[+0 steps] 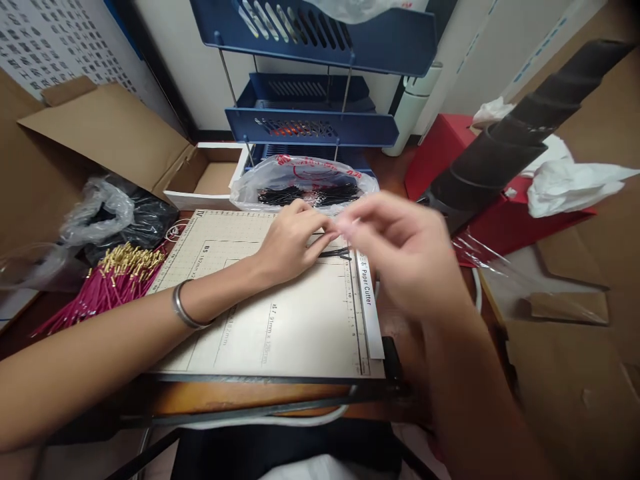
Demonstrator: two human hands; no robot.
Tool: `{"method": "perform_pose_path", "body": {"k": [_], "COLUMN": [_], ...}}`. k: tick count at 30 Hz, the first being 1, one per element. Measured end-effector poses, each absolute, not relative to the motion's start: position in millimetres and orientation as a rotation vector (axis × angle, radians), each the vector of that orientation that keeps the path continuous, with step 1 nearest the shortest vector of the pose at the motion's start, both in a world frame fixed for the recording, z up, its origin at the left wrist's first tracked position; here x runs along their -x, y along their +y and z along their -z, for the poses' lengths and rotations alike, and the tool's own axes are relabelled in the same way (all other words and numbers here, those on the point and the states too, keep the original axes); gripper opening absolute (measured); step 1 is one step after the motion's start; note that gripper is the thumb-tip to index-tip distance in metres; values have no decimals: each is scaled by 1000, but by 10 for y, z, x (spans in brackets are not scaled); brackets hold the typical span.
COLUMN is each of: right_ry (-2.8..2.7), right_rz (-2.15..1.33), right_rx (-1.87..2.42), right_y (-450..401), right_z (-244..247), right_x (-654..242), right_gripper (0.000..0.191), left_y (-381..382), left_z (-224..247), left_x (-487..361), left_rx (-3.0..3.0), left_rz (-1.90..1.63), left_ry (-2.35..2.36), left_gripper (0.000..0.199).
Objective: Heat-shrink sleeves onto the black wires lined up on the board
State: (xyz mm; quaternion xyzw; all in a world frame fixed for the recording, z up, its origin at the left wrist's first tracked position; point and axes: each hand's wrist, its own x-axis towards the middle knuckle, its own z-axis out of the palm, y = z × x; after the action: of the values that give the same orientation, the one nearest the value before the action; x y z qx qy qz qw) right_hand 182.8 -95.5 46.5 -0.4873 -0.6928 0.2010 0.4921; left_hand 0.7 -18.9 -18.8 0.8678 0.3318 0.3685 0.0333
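My left hand [295, 240] is over the paper cutter board [300, 320], thumb and fingers pinched together. Close against its fingertips is my right hand [400, 247], also pinched and smeared by motion. Whatever sits between the two sets of fingertips is too small and blurred to name. Just below them, thin black cords [336, 253] lie on the board near its ruled right edge. Behind the hands, a clear plastic bag [305, 170] with red print holds a heap of black strands [285, 195].
Magenta cords with gold tips [125, 260] are piled left of the board. An opened cardboard box [115, 127] stands behind them. A blue tiered rack [310, 127] rises at the back. On the right are a black stepped tube [490, 153] and a red tissue box [445, 147].
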Motion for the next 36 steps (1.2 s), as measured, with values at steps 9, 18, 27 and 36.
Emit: {"method": "perform_pose_path", "body": {"k": [9, 18, 27, 36], "right_ry": [-1430, -1435, -1356, -1363], "right_rz": [-863, -816, -836, -836], "right_rx": [1189, 1173, 1249, 1259], "right_y": [-495, -501, -524, -533], "right_z": [273, 329, 304, 298], "right_x": [-2146, -2026, -1959, -1966], "right_gripper": [27, 21, 22, 24], "left_y": [-123, -197, -207, -193], "left_z": [201, 204, 187, 192], "left_x": [-69, -3, 7, 12], "left_rx": [-2585, -2611, -2596, -2584], "left_rz": [-1222, -1231, -1218, -1143], "left_ry": [1002, 943, 941, 931], "left_gripper": [11, 8, 11, 15]}}
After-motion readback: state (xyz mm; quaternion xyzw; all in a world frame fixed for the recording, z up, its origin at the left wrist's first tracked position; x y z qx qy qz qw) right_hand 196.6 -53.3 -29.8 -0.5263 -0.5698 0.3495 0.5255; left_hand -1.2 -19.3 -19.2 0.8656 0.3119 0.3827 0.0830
